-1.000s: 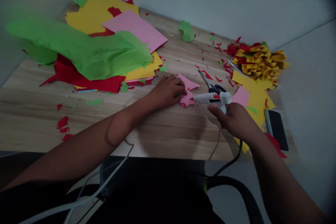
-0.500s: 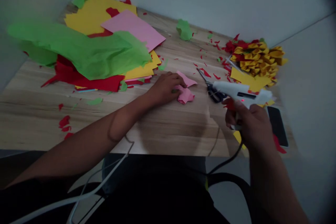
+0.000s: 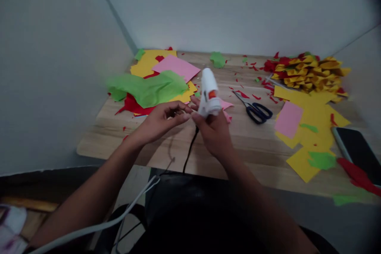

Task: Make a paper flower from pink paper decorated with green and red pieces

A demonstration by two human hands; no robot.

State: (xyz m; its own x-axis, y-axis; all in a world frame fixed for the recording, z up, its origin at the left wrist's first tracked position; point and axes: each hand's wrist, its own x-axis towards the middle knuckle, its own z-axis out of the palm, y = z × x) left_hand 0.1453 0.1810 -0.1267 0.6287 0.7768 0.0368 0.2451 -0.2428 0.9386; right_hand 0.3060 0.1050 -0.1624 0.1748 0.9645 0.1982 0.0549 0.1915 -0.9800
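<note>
In the middle of the view my right hand is closed round the handle of a white hot glue gun, whose orange part faces me. My left hand meets it from the left, with thumb and fingers pinched close to the right hand's fingertips. Whatever lies in that pinch is too small to make out. Behind the glue gun, cut pink paper lies on the table, partly hidden. Dark-handled scissors rest to the right, their blades pointing away to the left.
Green crepe paper covers stacked sheets at the left. Folded yellow paper pieces are heaped at the back right. Yellow sheets and a phone lie at the right. A black cord runs over the table's front edge.
My right hand has brought the glue gun left to the middle and turned it. My left hand has left the pink paper and now pinches near the gun. The view has shifted.
</note>
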